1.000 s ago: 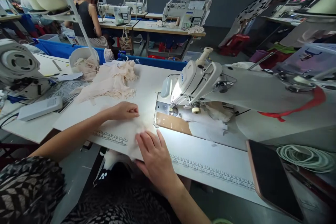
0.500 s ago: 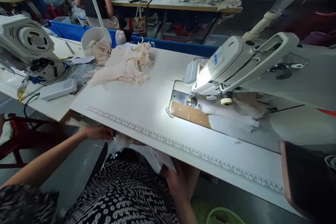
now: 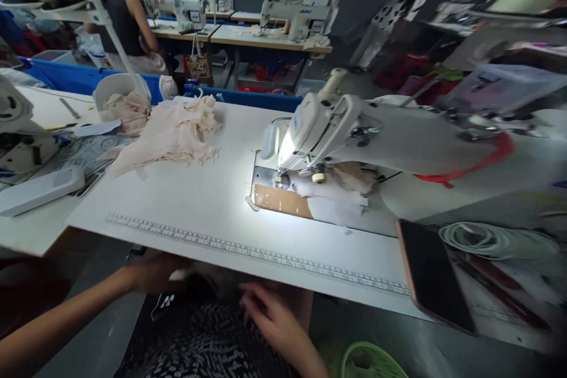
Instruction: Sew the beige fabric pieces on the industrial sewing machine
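Observation:
Both of my hands are below the front edge of the white sewing table [image 3: 208, 201], over my lap in patterned black-and-white cloth. My left hand [image 3: 155, 270] pinches something small and pale that I cannot make out. My right hand [image 3: 270, 316] hovers over my lap with the fingers loosely spread; it is motion-blurred. A white sewing machine [image 3: 336, 130] stands on the table to the right, its lamp lighting the needle plate. A heap of cream fabric pieces [image 3: 170, 133] lies at the table's far left.
A dark phone [image 3: 432, 277] lies at the table's right front, beside coiled white elastic [image 3: 496, 241]. A white tub of fabric [image 3: 116, 100] sits at the back left. A green basket [image 3: 372, 360] is by my right knee. Another person sits at a far machine.
The pale fabric left the tabletop and went down to my lap with both hands. My hands stay below the table edge, and the view has tilted back up.

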### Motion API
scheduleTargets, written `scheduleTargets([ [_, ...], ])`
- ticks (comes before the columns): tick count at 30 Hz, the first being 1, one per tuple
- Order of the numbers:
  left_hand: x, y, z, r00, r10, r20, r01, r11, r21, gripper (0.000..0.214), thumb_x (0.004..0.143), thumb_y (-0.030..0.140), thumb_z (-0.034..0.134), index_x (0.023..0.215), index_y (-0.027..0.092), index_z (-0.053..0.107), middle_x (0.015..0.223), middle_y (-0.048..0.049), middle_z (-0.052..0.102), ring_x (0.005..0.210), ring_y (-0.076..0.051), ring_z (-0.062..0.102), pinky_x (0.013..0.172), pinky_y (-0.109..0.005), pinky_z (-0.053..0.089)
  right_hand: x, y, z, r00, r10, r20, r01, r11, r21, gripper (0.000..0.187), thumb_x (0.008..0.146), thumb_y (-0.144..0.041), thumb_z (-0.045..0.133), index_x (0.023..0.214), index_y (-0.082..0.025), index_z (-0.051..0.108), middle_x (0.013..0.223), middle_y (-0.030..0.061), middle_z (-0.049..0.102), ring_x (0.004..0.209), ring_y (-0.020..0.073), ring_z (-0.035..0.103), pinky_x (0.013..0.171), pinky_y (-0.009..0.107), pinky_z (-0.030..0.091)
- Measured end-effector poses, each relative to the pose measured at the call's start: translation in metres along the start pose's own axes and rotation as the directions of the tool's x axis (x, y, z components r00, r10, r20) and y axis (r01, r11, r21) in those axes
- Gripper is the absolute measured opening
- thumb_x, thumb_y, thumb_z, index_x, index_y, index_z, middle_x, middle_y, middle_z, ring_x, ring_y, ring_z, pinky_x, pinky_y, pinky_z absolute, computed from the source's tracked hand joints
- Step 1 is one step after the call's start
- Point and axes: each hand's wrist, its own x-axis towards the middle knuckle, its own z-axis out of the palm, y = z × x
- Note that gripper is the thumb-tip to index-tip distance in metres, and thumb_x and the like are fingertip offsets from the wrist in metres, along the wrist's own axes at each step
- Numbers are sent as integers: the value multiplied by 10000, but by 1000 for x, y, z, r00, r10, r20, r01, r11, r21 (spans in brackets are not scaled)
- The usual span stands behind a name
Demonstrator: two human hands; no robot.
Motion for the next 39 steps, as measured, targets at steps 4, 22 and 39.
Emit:
scheduleTargets([
  [4,28,81,-35,865,453,214,-352,853,-386,324,975,406,641,1214,198,705,1052,-109,771,929,-233,725,814,-284,576,3,-51,-88,971,-23,-240,7,998,-67,363,1003,-512,502,989,-262,764,746,9,735,533,145,630,573,271,536],
  [22,304,181,-33,850,222,-478,-114,963,245,393,957,167,516,1341,87,527,1275,-224,628,1157,-356,654,949,-457,586,115,-10,-205,759,-236,-606,-385,588,-711,132,960,-227,564,935,-197,690,993,83,709,704,167,625,546,282,327],
  [39,264,178,-32,843,276,-462,-323,946,-24,108,968,211,519,862,217,540,773,-30,650,730,-194,638,684,-306,530,97,9,-223,795,-273,-542,-252,664,-704,111,865,-283,575,824,-231,664,1006,59,703,724,174,616,557,283,341],
])
